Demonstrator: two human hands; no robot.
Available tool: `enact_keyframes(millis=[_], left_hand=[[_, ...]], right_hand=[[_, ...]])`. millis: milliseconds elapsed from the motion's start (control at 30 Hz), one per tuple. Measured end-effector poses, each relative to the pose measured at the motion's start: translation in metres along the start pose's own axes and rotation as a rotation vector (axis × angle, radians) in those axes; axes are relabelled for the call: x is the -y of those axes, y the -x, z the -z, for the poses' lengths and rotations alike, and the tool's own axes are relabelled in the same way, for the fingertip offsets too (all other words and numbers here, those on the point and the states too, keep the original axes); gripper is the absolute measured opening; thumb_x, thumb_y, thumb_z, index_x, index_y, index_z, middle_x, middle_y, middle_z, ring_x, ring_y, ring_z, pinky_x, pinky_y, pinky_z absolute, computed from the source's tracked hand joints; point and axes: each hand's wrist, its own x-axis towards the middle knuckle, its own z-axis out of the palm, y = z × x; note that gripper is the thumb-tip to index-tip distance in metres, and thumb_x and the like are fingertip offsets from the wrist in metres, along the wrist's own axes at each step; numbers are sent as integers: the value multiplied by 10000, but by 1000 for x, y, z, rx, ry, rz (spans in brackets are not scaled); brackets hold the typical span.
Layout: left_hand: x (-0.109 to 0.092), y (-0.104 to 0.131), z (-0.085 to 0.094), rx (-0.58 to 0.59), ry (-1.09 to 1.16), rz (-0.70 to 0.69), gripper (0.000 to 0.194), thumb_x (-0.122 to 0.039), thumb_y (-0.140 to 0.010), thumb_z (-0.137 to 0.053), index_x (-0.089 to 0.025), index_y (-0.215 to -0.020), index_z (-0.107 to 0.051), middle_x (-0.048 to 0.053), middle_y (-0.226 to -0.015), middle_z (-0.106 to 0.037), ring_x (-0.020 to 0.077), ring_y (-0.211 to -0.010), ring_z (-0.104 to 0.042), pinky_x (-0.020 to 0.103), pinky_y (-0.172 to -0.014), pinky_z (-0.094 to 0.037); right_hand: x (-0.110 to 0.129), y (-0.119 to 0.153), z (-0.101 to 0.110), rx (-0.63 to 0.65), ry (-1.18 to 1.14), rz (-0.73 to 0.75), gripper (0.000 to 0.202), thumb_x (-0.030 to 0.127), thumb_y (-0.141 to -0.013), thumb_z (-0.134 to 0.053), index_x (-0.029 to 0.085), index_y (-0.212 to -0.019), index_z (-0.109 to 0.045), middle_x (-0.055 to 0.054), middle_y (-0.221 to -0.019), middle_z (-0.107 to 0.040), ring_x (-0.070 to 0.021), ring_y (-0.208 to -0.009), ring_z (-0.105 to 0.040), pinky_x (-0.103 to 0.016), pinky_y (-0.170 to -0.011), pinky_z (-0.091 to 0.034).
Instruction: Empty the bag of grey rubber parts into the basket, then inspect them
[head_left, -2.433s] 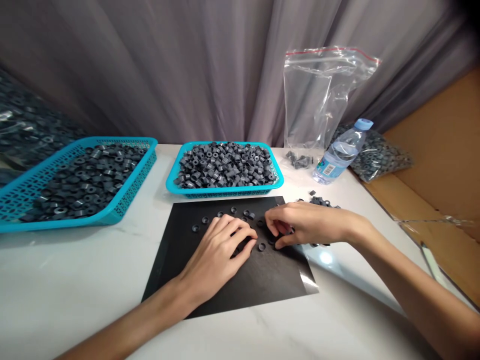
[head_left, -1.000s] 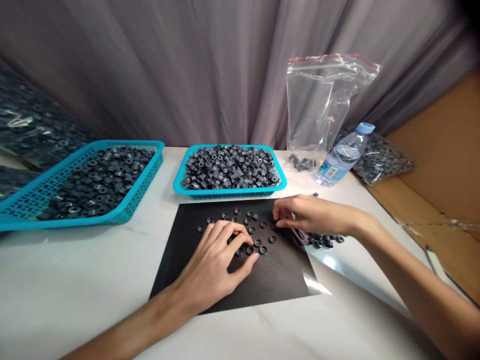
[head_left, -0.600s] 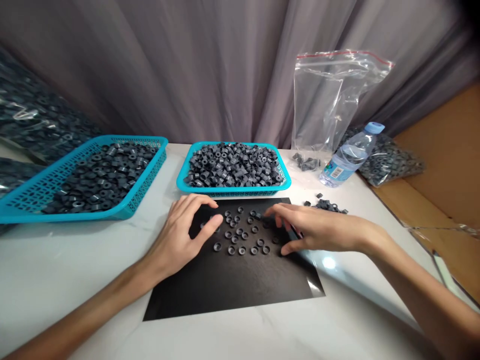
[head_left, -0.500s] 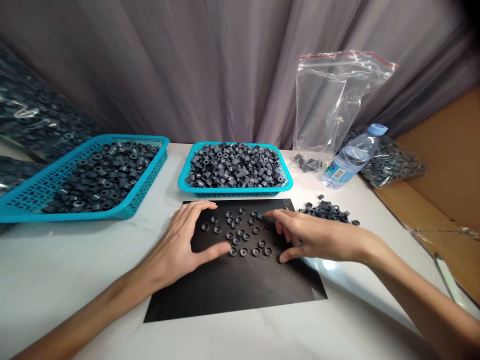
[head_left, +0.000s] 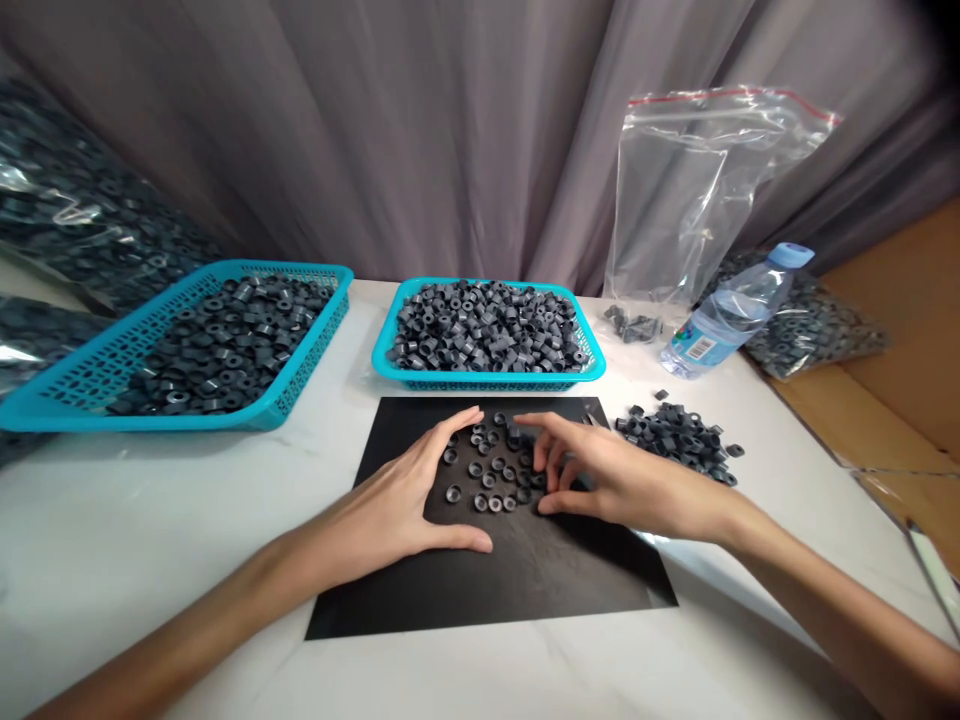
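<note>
Several small dark ring-shaped caps (head_left: 488, 480) lie on a black mat (head_left: 480, 585). My left hand (head_left: 420, 490) rests at their left side, thumb and fingers spread wide, holding nothing. On the right side of the caps is my right hand (head_left: 577, 465), its fingers curved and apart, the fingertips beside the nearest caps. Nothing is visibly gripped in it. Some caps near the right fingers are partly hidden.
Blue baskets of dark parts stand at the back centre (head_left: 487, 376) and left (head_left: 262, 405). A loose pile of parts (head_left: 679, 435), a water bottle (head_left: 731, 315), a clear zip bag (head_left: 667, 200) and a filled bag (head_left: 825, 325) are on the right.
My left hand has moved right over the mat, and my right hand has shifted slightly left relative to it. The caps between them sit closer together. The view has shifted slightly.
</note>
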Motion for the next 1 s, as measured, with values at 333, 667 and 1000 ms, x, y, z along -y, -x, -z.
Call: enact_keyframes(millis=[333, 667, 1000], left_hand=[[4, -2, 5, -27, -108, 108, 1234, -779, -619, -773, -312, -1608, -201, 119, -1655, -334, 404, -1501, -343, 575, -1202, -353], [-14, -40, -13, 32, 11, -91, 1088, -734, -746, -712, -271, -1602, -228, 124, -1648, -363, 339, -1503, -372, 502, -1216, -360], [-21, -42, -16, -30, 34, -172, 919, -651, -797, -725, -260, -1536, -345, 132, -1522, -478, 337, -1403, -495, 492, -1181, -422]], right_hand=[[-19, 0, 21, -15, -38, -166, 487, 238, -867, -724, 181, -1291, -490, -40, -1003, -650, -160, -795, -653, -299, -702, -553], [-22, -27, -21, -126, -351, -18, 445, 332, -828, -790, 187, -1173, -549, -18, -959, -640, -146, -780, -654, -331, -765, -589], [-20, -17, 11, -46, -433, -5, 325, 317, -953, -640, 166, -1214, -518, -21, -906, -655, -138, -775, -648, -301, -743, -567]])
